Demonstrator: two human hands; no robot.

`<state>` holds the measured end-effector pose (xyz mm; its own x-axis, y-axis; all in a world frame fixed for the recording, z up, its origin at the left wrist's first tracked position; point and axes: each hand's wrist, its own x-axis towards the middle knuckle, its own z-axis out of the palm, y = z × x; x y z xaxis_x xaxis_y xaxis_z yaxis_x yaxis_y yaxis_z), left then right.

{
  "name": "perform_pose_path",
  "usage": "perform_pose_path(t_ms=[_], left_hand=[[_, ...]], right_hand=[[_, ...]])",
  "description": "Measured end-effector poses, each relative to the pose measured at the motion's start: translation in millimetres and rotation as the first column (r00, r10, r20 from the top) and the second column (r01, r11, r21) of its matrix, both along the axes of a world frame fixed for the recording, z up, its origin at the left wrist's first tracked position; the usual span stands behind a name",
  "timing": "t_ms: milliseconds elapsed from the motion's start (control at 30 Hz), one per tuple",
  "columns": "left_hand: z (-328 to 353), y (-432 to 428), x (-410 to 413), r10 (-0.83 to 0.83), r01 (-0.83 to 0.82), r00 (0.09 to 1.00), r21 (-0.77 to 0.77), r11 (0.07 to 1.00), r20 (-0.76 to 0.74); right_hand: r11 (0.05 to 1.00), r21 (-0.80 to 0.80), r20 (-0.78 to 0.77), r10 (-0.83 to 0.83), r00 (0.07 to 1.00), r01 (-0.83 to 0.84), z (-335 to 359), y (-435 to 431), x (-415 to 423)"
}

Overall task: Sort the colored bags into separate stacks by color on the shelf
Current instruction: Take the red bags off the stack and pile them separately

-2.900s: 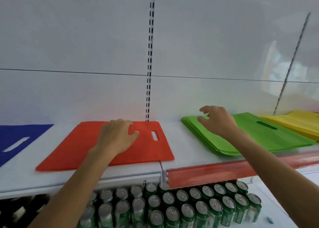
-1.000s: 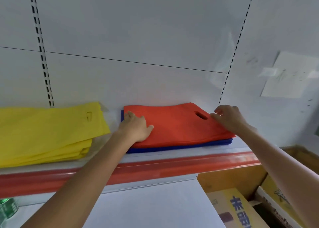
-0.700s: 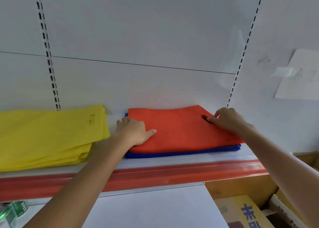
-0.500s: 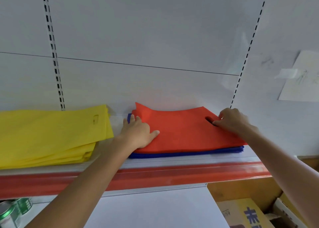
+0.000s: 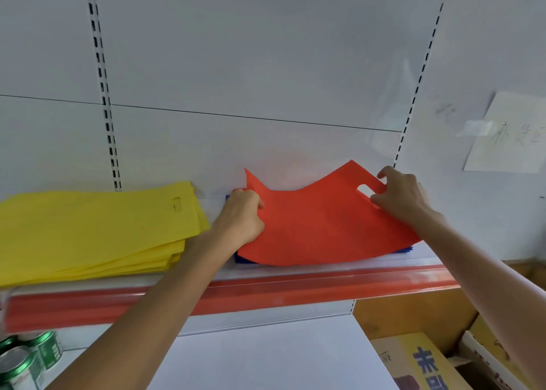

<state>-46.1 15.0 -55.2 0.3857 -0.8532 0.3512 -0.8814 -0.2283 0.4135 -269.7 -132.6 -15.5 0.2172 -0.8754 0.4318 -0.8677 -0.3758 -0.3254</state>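
An orange-red bag (image 5: pixel 319 227) is lifted off a pile of blue bags (image 5: pixel 409 249) on the white shelf (image 5: pixel 325 267), its far edge raised and its middle sagging. My left hand (image 5: pixel 242 218) pinches the bag's left edge. My right hand (image 5: pixel 399 197) grips it at the cut-out handle on the right, thumb under the slot. Only thin blue edges of the pile show beneath it. A stack of yellow bags (image 5: pixel 88 227) lies to the left on the same shelf.
A red price strip (image 5: pixel 266 293) runs along the shelf front. Green cans (image 5: pixel 26 357) stand on the lower shelf at bottom left. Cardboard boxes (image 5: pixel 428 360) sit at bottom right. A taped paper note (image 5: pixel 508 132) hangs on the right wall. White back panels rise behind.
I moved from the orange and green stacks on the left to this pile. Both hands went from resting flat on the orange-red bag to gripping its edges and raising its far side.
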Motion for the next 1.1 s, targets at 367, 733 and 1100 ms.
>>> perform_pose_path(t_ms=[367, 733, 1100], left_hand=[[52, 119, 102, 0.08, -0.117, 0.988, -0.301, 0.946, -0.133], [37, 307, 309, 0.223, -0.222, 0.975, -0.177, 0.959, -0.01], [40, 412, 483, 0.381, -0.383, 0.924, -0.13, 0.915, -0.041]], right_hand=[[0.994, -0.111, 0.112, 0.012, 0.994, 0.001, 34, 114, 86], [0.984, -0.056, 0.093, 0.171, 0.981, -0.166, 6, 275, 313], [0.942, -0.053, 0.017, 0.334, 0.942, -0.333, 20, 337, 504]])
